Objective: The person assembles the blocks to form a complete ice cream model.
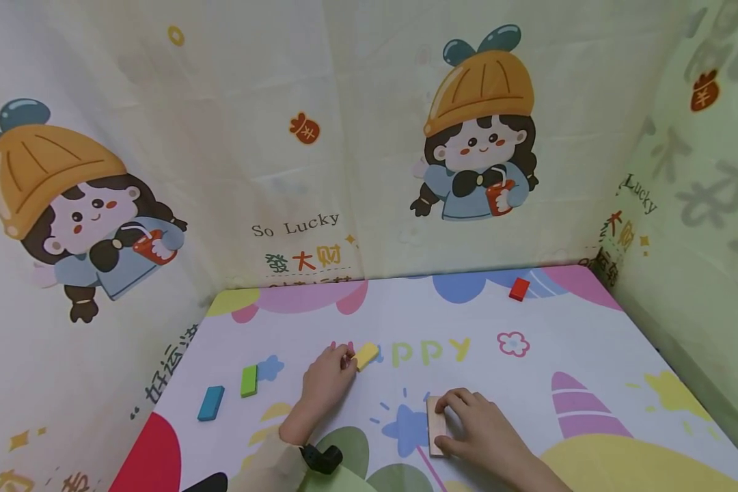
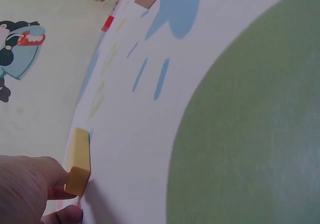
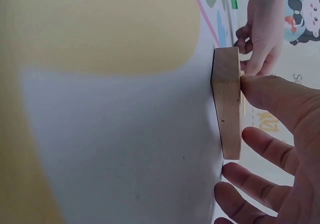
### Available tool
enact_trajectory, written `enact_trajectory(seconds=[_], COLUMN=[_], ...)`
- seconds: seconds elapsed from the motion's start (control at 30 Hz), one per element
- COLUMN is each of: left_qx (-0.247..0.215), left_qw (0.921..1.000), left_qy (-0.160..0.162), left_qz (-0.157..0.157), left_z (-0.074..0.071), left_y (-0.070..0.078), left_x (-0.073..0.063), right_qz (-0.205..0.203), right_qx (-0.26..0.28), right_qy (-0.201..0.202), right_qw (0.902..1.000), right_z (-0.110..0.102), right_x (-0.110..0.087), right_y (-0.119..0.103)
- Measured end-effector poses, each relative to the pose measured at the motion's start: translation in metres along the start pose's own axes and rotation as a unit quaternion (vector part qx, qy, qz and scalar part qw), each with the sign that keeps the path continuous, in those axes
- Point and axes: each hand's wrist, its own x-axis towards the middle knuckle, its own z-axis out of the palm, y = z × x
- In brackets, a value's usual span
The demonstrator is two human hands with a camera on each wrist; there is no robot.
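My left hand pinches the near end of a small yellow block, over the printed letters. In the left wrist view, that yellow block stands out past the fingertips, with a shadow on the sheet beside it. Over to the right lies a plain wooden block, flat on the sheet. The thumb and forefinger of my right hand rest on its top along the right edge. In the right wrist view, the other fingers spread loosely beside the wooden block.
A blue block and a green block lie to the left. Near the back right is a red block. The table is covered by a printed sheet, and cloth walls with cartoon prints enclose it.
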Motion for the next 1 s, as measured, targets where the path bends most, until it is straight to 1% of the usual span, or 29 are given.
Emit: enact_trajectory(seconds=[0.27,0.43,0.5,0.7,0.87,1.0], left_qx=[-0.001,0.003,-0.001,-0.006,-0.008,-0.009], left_qw=[0.9999,0.9996,0.9995,0.9993,0.9989,0.9986], left_qy=[-0.009,-0.010,-0.012,-0.017,-0.024,-0.029], left_qz=[0.013,0.026,0.029,0.034,0.038,0.044], left_z=[0.009,0.012,0.012,0.014,0.018,0.022], left_y=[0.014,0.024,0.028,0.036,0.044,0.049], left_x=[-0.001,-0.001,-0.001,-0.001,-0.001,-0.002], right_qz=[0.008,0.018,0.021,0.015,0.021,0.016], right_qx=[-0.002,-0.002,-0.002,-0.012,-0.010,-0.010], right_qy=[-0.004,-0.008,-0.009,-0.002,-0.008,-0.008], right_qw=[1.0000,0.9998,0.9997,0.9998,0.9997,0.9998], right_z=[0.001,0.001,0.002,0.002,0.002,0.002], right_x=[-0.004,-0.005,-0.005,-0.008,-0.009,-0.008], right_y=[-0.001,-0.002,-0.002,-0.002,-0.002,-0.002])
